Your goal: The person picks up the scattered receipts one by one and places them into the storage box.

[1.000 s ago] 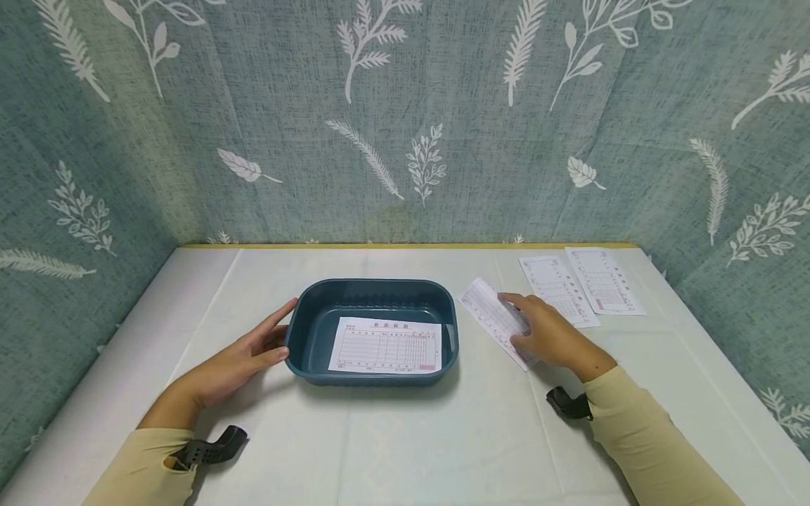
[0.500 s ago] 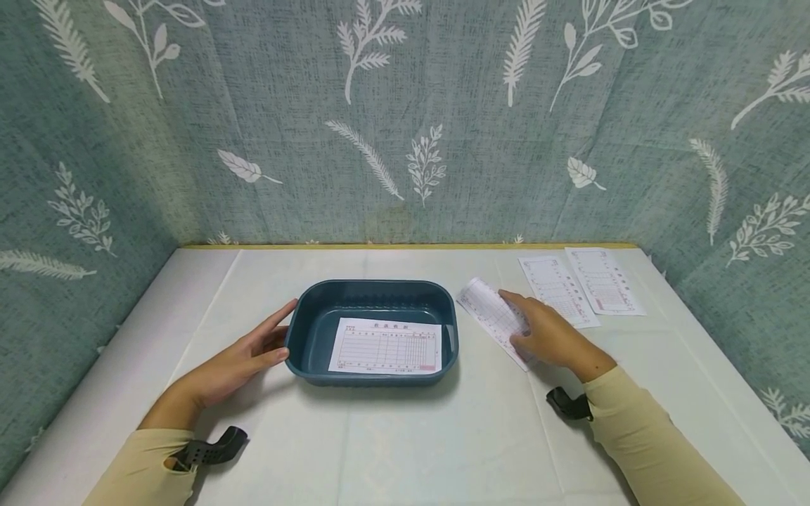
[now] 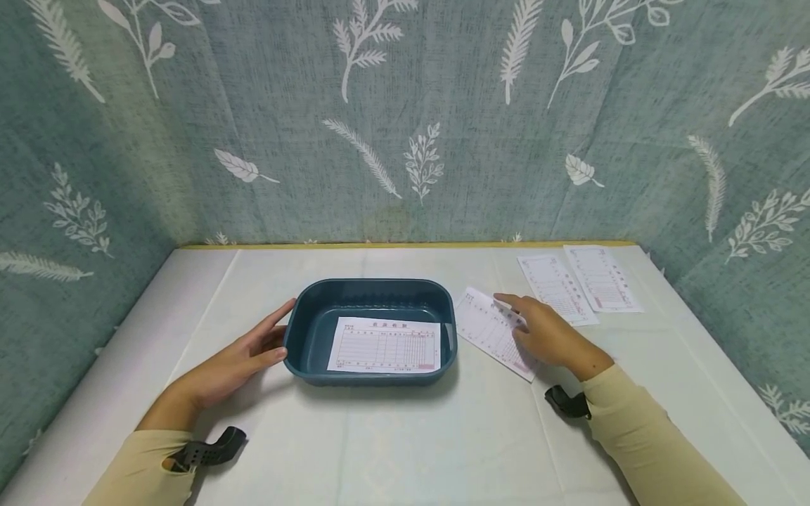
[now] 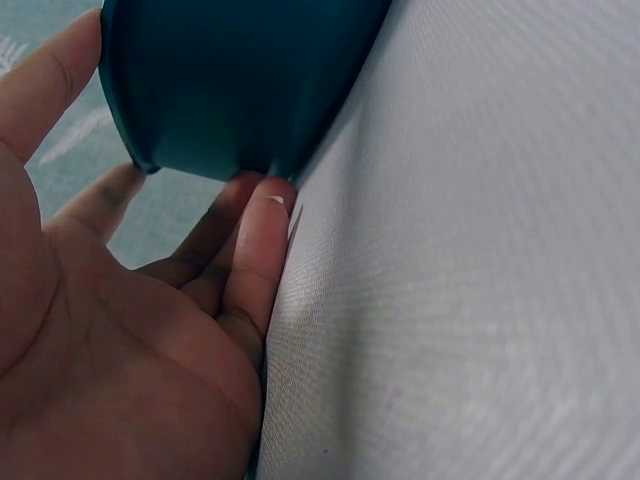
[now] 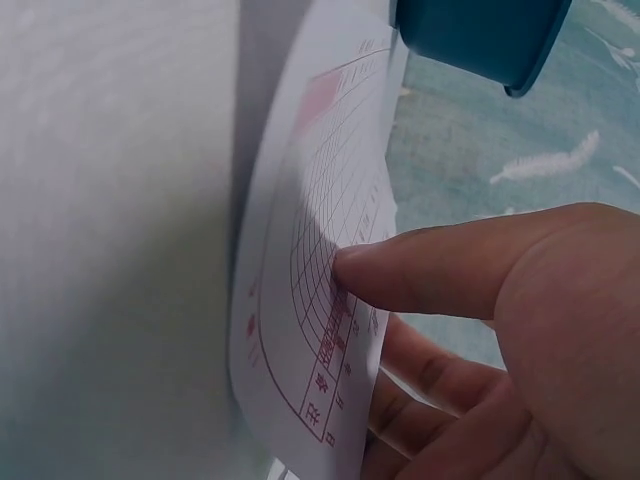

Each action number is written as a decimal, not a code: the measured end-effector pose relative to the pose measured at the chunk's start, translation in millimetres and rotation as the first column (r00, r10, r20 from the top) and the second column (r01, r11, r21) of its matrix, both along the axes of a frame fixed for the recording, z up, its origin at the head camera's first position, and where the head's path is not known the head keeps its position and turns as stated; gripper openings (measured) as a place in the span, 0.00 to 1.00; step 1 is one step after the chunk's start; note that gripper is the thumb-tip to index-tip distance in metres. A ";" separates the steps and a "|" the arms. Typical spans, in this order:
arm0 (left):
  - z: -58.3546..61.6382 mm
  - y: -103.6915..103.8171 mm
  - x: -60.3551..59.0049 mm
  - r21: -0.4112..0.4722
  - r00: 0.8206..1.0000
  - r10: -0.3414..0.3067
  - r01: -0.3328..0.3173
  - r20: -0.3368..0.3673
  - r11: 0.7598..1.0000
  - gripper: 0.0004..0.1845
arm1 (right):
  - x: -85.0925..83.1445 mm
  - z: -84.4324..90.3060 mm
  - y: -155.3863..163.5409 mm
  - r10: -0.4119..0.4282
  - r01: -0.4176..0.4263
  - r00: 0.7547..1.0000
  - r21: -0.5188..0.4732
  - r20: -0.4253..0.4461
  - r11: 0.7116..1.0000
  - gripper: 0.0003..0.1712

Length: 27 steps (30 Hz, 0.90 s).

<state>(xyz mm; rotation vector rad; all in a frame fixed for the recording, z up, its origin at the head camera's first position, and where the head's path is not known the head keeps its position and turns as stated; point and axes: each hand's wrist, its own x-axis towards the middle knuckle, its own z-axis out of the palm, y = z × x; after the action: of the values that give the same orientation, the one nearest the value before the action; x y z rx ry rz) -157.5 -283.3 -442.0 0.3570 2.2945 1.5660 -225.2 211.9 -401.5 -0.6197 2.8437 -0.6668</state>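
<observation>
A dark blue plastic basin [image 3: 373, 380] stands on the table with one printed receipt slip [image 3: 384, 344] lying inside it. My left hand [image 3: 237, 365] is at the basin's left end, thumb and fingers spread against its rim and side. The left wrist view shows fingertips touching the basin wall [image 4: 230, 90] low down by the cloth. Right of the basin, my right hand [image 3: 549, 334] pinches another receipt slip [image 3: 487, 323] by its right edge. In the right wrist view the thumb presses the bowed slip [image 5: 310, 220], with the other fingers behind it.
Two more receipt slips lie at the back right, a nearer one [image 3: 550, 277] and a farther one [image 3: 601, 277], partly beside each other. White cloth [image 3: 405, 443] covers the table. Leaf-patterned fabric [image 3: 285, 204] hangs behind and at both sides.
The slip in my right hand has changed from curled over to flatter, its far end dropping and its near corner shifting slightly right. My left hand and the basin keep their places.
</observation>
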 end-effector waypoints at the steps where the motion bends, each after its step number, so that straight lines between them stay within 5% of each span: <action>1: -0.1 0.2 -0.4 -0.001 1.000 0.000 0.000 -0.001 1.000 0.40 | 0.2 0.2 -0.1 0.002 -0.002 1.000 -0.003 -0.005 1.000 0.38; 27: -1.4 -2.9 0.5 0.019 1.000 -0.012 0.012 -0.005 1.000 0.40 | -3.2 0.4 -0.7 0.041 -0.045 0.996 -0.057 -0.078 0.997 0.33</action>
<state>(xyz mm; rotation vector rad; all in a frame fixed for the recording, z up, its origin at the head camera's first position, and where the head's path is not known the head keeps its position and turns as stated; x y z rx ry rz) -157.0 -286.1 -443.4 0.3784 2.2784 1.5837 -228.4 211.2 -401.0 -0.7291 2.8812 -0.7366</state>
